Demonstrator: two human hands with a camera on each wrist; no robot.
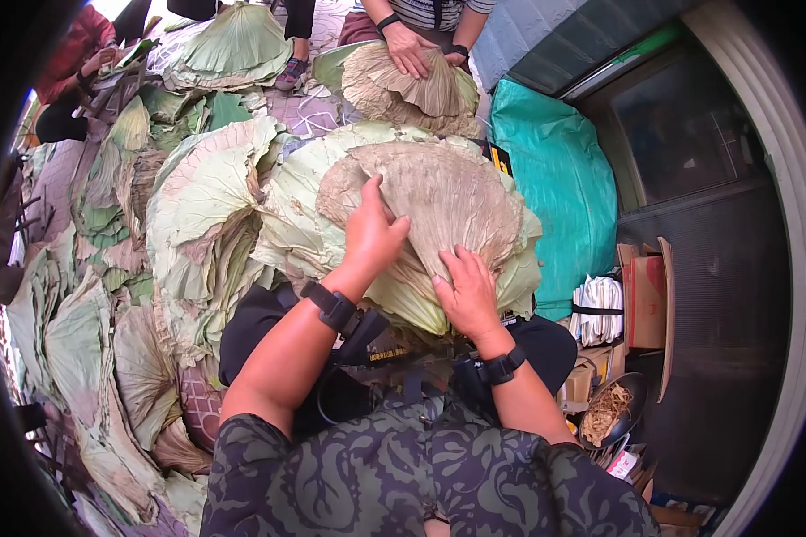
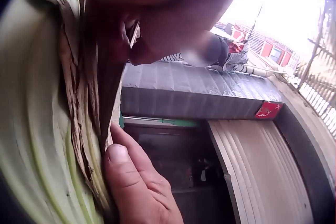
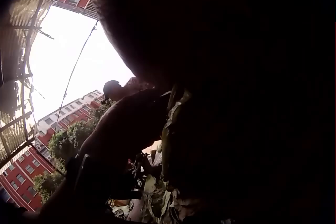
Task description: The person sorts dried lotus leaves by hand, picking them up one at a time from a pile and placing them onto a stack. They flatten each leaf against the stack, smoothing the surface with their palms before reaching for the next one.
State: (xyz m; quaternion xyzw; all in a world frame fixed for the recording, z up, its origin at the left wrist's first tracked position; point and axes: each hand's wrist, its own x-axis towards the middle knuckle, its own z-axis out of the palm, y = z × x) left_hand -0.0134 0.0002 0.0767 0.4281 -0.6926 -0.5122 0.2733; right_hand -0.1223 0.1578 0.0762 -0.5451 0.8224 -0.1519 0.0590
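A large dried brown lotus leaf (image 1: 452, 192), folded like a fan, lies over a stack of pale green lotus leaves (image 1: 295, 201) in front of me. My left hand (image 1: 373, 237) holds the brown leaf near its left side, index finger up and thumb spread to the right. Close to the leaf's narrow lower end, my right hand (image 1: 470, 294) pinches its folds. The left wrist view shows the right thumb (image 2: 122, 169) against the leaf edge, beside ribbed green leaf (image 2: 37, 108). The right wrist view is mostly dark.
Across from me another person's hands (image 1: 409, 54) rest on a brown leaf bundle (image 1: 403, 89). More leaves (image 1: 90, 331) cover the ground at left. At right are a green tarp sack (image 1: 551, 188), a cardboard box (image 1: 647, 295) and a bowl of dry shreds (image 1: 611, 412).
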